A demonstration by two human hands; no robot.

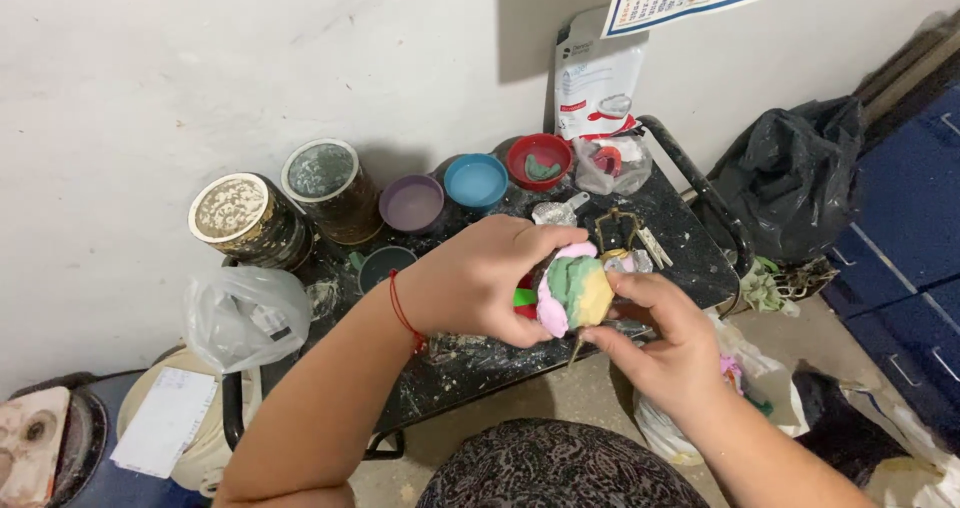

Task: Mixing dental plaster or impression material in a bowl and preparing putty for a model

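Observation:
Both my hands hold one lump of soft coloured putty [572, 290], pink, green and yellow, over a small black cart top [680, 238]. My left hand [485, 280], with a red thread at the wrist, wraps the lump from the left, fingers curled over its top. My right hand [665, 343] grips it from the right and below, thumb on the yellow side. A thin stick or handle pokes down under the lump, partly hidden.
At the cart's back stand two dusty lidded tins [245, 220], a purple bowl [412, 204], a blue bowl [476, 181] and a red bowl [539, 160]. A white pouch [598, 83] leans on the wall. Plastic bags [245, 313] hang left; a black bag [795, 173] lies right.

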